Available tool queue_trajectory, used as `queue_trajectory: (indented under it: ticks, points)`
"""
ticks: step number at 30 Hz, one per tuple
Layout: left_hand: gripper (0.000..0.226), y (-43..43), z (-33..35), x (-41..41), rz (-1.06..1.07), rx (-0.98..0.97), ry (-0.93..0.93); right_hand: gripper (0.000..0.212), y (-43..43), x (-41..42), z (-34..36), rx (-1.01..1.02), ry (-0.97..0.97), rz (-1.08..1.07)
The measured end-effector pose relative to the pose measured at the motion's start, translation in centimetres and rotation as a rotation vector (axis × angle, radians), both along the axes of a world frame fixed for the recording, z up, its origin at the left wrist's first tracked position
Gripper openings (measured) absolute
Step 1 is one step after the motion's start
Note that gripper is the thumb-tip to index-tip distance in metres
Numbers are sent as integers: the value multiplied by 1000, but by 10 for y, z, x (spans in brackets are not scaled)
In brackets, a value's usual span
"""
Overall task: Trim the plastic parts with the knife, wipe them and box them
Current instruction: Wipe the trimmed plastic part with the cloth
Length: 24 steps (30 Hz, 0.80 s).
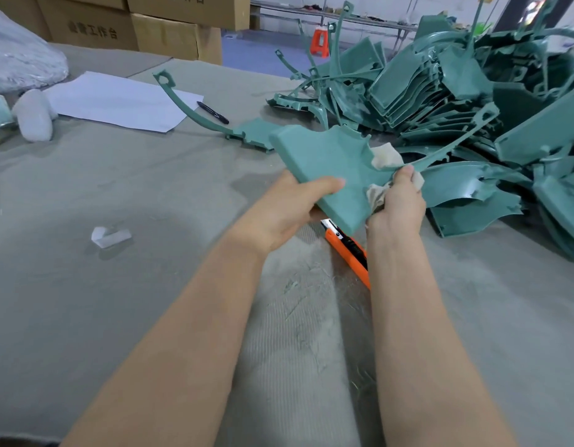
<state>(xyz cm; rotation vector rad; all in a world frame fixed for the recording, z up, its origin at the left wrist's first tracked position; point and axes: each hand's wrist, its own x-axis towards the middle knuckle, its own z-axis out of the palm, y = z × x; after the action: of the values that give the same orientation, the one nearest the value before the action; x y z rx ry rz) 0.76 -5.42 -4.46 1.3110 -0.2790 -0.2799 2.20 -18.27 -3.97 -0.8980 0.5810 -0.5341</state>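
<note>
Holding a green plastic part (327,169) in the air above the table (85,285), tilting it, with its long thin arm pointing up and to the right. Gripping its near left edge with the left hand (285,214), thumb curling over the top face and fingers going underneath. Pinching a pale cloth (385,156) against the part's right side with the right hand (396,204), thumb pressing down on top, cloth bunching out above and below the fingers. Working right over an orange knife (346,250) lying on the table between the forearms, its tip hiding under the held part. Sitting just left of a big pile of green parts (456,91) heaping up on the right side of the table. Facing one more green part (256,132) lying alone beyond the hands, near a black pen (213,112) resting just beside a white sheet of paper (117,101). Having, further left, a small clear scrap (109,237), a white lump (34,116) and a plastic bag (18,56). Looking out at cardboard boxes (95,27) stacking up behind the table and an orange stool (321,41) standing on the floor beyond.
</note>
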Motion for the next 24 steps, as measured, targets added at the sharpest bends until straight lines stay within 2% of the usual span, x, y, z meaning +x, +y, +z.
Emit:
queue_trajectory:
  ticks: [3, 8, 13, 16, 18, 22, 24]
  points:
    - [22, 12, 3, 6, 79, -26, 55, 18, 6, 1, -1, 101, -130, 49]
    - [23, 50, 13, 6, 71, -94, 158, 13, 0, 1, 2, 46, -230, 109]
    - [19, 62, 16, 6, 112, -65, 326, 18, -28, -3, 5, 122, -260, 24]
    - [24, 55, 16, 10, 231, -169, 362, 21, -22, -2, 4, 33, -215, -3]
    - [33, 52, 16, 11, 220, -251, 388, 17, -15, -1, 2, -46, -187, 30]
    - [36, 56, 15, 12, 251, -322, 372, 10, -8, -1, 0, -211, -191, 82]
    - [36, 60, 16, 11, 260, -322, 370, 19, -10, 0, 0, -262, -187, 46]
